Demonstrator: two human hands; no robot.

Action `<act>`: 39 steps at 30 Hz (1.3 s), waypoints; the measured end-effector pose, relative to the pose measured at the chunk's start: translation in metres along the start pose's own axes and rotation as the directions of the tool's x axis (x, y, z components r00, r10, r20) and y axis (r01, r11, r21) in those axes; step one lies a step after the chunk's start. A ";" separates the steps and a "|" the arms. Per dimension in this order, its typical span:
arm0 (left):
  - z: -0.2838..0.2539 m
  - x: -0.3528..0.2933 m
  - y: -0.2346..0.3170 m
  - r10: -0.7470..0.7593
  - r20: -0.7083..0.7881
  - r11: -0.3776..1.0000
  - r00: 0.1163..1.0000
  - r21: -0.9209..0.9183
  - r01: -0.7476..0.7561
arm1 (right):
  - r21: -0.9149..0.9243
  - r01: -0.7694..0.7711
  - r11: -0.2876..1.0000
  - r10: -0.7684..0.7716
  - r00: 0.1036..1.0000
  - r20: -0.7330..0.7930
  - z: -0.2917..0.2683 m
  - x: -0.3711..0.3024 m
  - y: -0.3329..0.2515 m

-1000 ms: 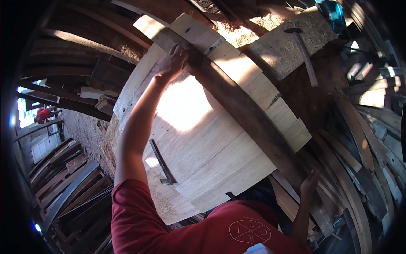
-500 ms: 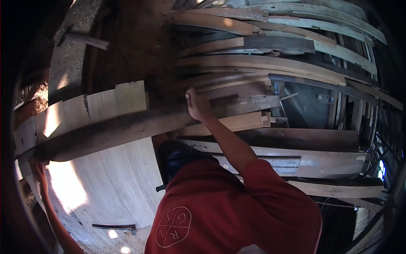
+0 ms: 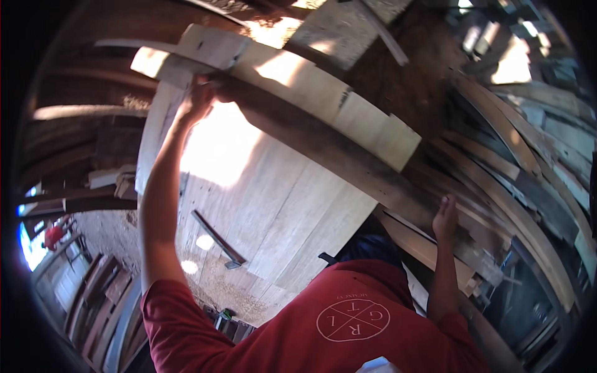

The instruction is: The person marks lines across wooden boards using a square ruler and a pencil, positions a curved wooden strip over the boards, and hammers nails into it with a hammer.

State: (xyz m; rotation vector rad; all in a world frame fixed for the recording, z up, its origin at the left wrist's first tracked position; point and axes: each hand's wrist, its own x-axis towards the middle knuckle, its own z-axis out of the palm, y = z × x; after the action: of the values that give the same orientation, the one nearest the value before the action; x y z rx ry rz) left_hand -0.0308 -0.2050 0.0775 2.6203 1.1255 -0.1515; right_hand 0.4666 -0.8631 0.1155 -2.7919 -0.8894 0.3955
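A long dark weathered plank (image 3: 348,168) runs diagonally from the upper left to the lower right, lying over a wide panel of pale boards (image 3: 280,205). My left hand (image 3: 198,102) is stretched far out and closed around the plank's upper left end. My right hand (image 3: 445,217) grips the same plank near its lower right stretch, fingers pointing up against its edge. A pale, sunlit board (image 3: 311,87) lies just beyond the dark plank, roughly parallel to it. My red shirt (image 3: 323,323) fills the bottom of the view.
A dark metal bar (image 3: 217,239) rests on the pale panel. Stacks of long curved planks (image 3: 528,161) crowd the right side. Sawdust-covered ground (image 3: 106,230) and more timber lie at the left, where a person in red (image 3: 53,236) stands far off.
The view swung right toward the plank stacks, then back left over the pale panel. Both hands stayed on the dark plank, which now lies steeper across the panel.
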 end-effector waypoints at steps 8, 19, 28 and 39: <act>-0.024 -0.022 0.041 -0.146 -0.004 0.967 0.989 -0.213 0.142 | 0.015 0.050 0.999 -0.050 0.999 0.016 -0.002 -0.005 0.003; 0.007 -0.046 0.068 -0.241 -0.253 0.967 0.937 -0.141 0.210 | -0.051 0.043 0.998 -0.043 0.999 0.017 0.012 -0.013 0.016; -0.007 -0.048 0.071 -0.358 -0.395 0.841 0.846 -0.529 0.109 | -0.099 0.014 0.995 -0.009 0.999 0.044 0.008 -0.008 0.037; 0.023 -0.063 0.051 -0.778 -0.260 0.392 0.571 -0.912 0.118 | -0.079 0.055 0.995 -0.055 0.998 0.000 0.011 -0.008 0.049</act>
State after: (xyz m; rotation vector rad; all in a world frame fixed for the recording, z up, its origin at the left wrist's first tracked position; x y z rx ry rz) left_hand -0.0367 -0.2894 0.0798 1.3362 1.6354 1.0800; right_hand 0.4832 -0.9057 0.0944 -2.8309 -0.9998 0.3562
